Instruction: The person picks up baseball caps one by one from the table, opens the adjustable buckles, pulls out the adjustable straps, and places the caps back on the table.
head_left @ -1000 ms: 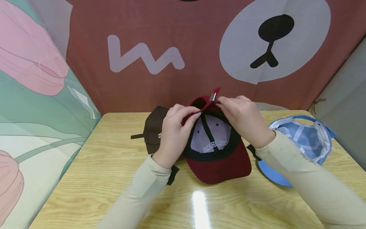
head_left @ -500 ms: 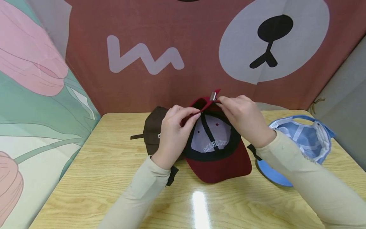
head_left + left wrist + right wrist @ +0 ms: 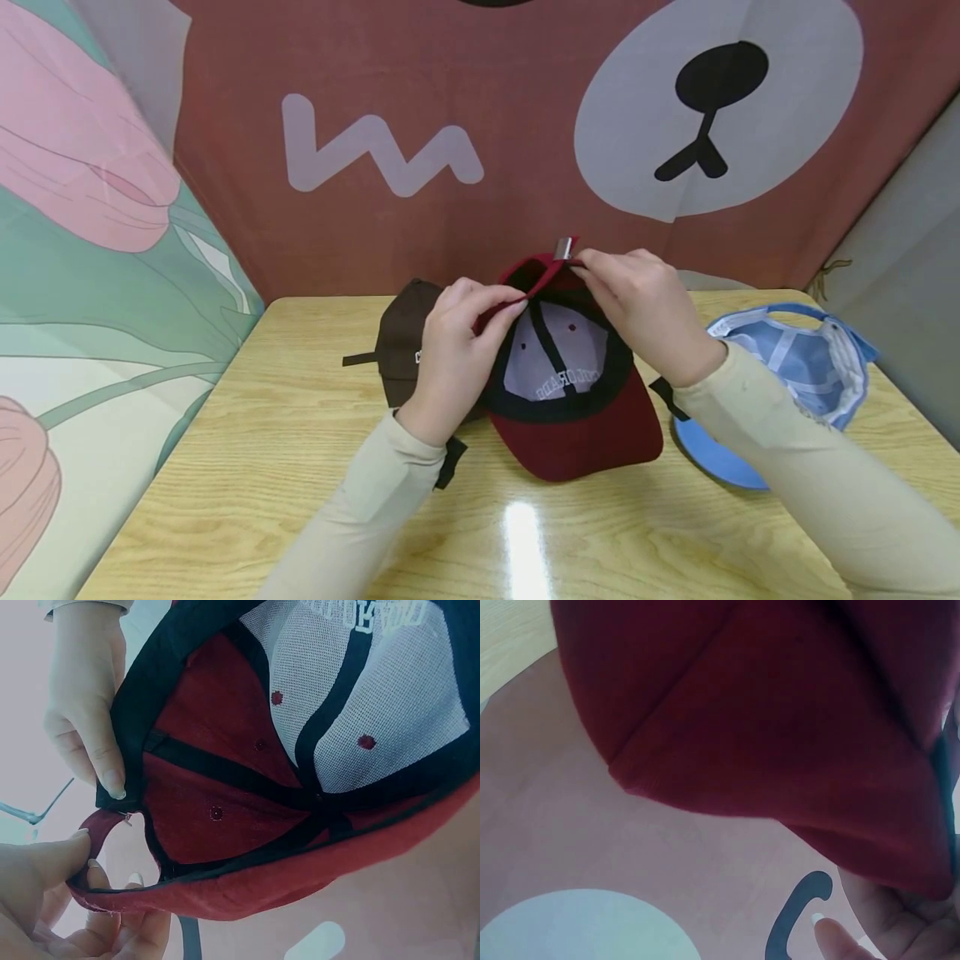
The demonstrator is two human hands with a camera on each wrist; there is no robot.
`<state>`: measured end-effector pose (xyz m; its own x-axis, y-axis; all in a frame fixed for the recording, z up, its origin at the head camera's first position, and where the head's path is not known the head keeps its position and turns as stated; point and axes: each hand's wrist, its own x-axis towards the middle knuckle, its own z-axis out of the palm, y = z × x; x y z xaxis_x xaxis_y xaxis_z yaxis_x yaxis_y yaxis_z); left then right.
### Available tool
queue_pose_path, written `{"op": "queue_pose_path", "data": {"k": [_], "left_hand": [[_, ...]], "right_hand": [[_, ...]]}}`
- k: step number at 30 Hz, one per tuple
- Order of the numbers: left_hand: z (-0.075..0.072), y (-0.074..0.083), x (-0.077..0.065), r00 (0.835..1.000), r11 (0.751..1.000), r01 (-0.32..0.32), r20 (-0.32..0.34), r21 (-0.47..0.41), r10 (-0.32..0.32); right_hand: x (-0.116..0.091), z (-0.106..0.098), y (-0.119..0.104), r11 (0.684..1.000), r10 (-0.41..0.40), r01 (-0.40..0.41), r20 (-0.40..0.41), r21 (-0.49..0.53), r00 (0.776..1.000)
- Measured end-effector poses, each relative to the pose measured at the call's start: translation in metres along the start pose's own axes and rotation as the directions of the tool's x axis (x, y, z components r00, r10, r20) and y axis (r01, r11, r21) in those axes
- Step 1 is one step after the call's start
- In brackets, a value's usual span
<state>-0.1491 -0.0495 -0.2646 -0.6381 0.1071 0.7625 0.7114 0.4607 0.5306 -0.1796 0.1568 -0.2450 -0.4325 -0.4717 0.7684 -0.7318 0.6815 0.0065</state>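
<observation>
A dark red baseball cap (image 3: 577, 446) is held with its brim low toward the front and its inside facing the head camera. White mesh and mirrored lettering show inside it. My left hand (image 3: 461, 346) pinches the red back strap (image 3: 543, 279) between thumb and fingers. On the other side, my right hand (image 3: 645, 308) pinches the back edge beside the metal buckle (image 3: 564, 248). From the left wrist, the strap (image 3: 97, 829) makes a loop at the black sweatband's end, with fingertips on both sides. The outside of the red crown (image 3: 742, 712) fills much of the right wrist view.
A dark brown cap (image 3: 401, 342) stands left, partly behind my left hand. To the right, a light blue cap (image 3: 813, 367) lies with its inside showing, partly covered by my right sleeve. The wooden table (image 3: 247, 467) meets a printed brown cloth (image 3: 375, 233) at the back.
The strap's free end above the buckle shows less than before, and the buckle has shifted slightly right. Both hands keep their hold with only slight movement.
</observation>
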Motion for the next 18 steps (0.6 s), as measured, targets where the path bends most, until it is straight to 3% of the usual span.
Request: {"op": "queue_pose_path", "data": {"k": [18], "left_hand": [[-0.0016,-0.0013,-0.0019,0.999,0.999,-0.031,0.013,-0.011,0.031]], "right_hand": [[0.0009,-0.0021,-0.0017,0.998,0.047,-0.047,0.001,0.029,0.999]]}}
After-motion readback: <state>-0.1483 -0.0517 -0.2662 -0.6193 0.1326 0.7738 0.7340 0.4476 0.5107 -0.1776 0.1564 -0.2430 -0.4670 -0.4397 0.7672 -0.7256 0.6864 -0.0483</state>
